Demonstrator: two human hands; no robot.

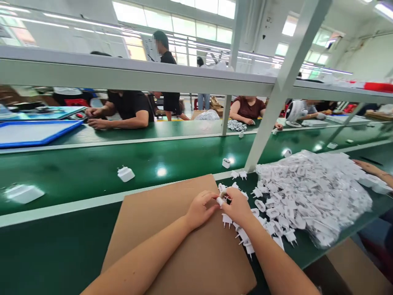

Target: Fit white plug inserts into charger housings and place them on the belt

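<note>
Over the near cardboard sheet [166, 246], left hand [199, 209] and right hand [238, 207] meet, fingers of both pinching one white plug piece [220, 200], seemingly to steady it; the bagged heap [313, 192] lies close right, handy

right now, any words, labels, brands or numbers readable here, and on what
No text can be read.
The white plug part held between the left hand and right hand shows no marking.
The heap of plug parts, the cardboard sheet and the blue tray bear no legible print.
</note>
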